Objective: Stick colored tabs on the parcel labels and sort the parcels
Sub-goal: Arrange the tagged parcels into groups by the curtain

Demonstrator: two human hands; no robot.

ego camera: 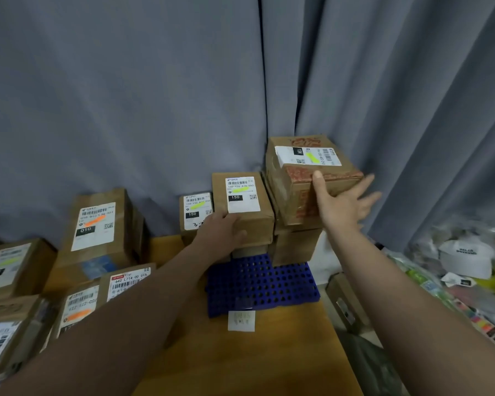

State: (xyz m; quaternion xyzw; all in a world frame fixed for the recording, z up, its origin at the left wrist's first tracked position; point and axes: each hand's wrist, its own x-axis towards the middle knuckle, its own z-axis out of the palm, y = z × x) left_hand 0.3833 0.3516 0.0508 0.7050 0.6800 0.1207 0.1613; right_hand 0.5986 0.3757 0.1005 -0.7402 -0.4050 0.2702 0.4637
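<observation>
Centre: parcel marked 150 [242, 207], yellow-green tab [239, 190] on its label, raised above the far edge of the blue perforated tray [269, 284]; gripped at the near top edge by the left hand [220, 232], fingers curled over the corner. Just to the right: taller stack topped by the red-printed parcel [297, 195], likewise tabbed yellow-green; right hand [340, 204] against its near side, thumb up at the top edge, fingers straight and spread, holding nothing. Behind and left of centre: second 150 parcel [196, 210]. Far left: orange-tabbed parcel 010 [97, 224] on the wooden table [269, 352]. Background: grey curtain [126, 81]
</observation>
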